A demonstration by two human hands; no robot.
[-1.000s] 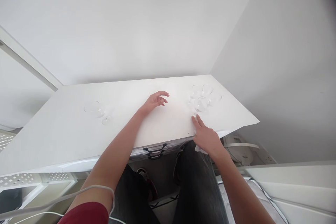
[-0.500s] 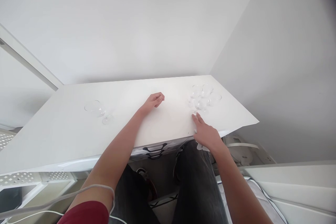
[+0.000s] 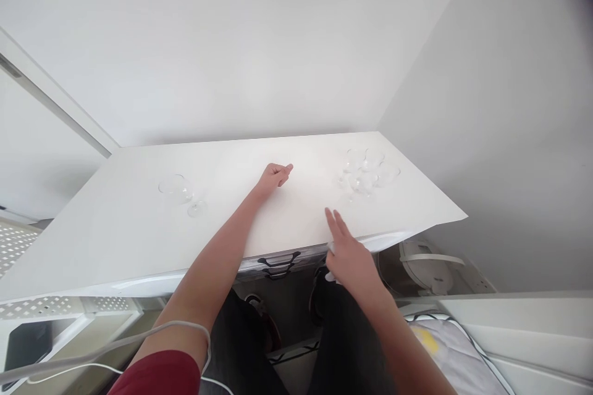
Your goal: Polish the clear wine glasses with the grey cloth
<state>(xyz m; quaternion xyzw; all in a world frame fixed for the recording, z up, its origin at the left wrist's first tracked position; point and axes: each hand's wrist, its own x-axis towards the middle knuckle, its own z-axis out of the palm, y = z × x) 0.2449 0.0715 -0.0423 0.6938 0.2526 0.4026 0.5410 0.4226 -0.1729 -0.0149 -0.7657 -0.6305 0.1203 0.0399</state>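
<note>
My left hand (image 3: 275, 176) rests on the white tabletop (image 3: 296, 210) with its fingers curled in; nothing shows in it. My right hand (image 3: 346, 248) is at the front edge, index and middle fingers stretched toward the tabletop. Its other fingers curl round a crumpled white tissue-like piece (image 3: 331, 276), mostly hidden by the hand. Beyond those fingertips, apart from them, several clear stemmed glasses (image 3: 362, 181) stand close together. Another clear stemmed glass (image 3: 176, 189) stands by itself to the left of my left hand. Their thin outlines are faint against the white.
Dark drawer handles (image 3: 279, 261) sit below the table's front edge. A pale wall (image 3: 259, 43) rises behind it. A white cable (image 3: 106, 345) crosses my left forearm. A round white appliance (image 3: 428, 268) stands low at the right, near a grey padded cloth (image 3: 456, 349).
My right hand has drawn back from the foot of the nearest glass toward the front edge and left. My left hand stays in place. The camera view has shifted slightly.
</note>
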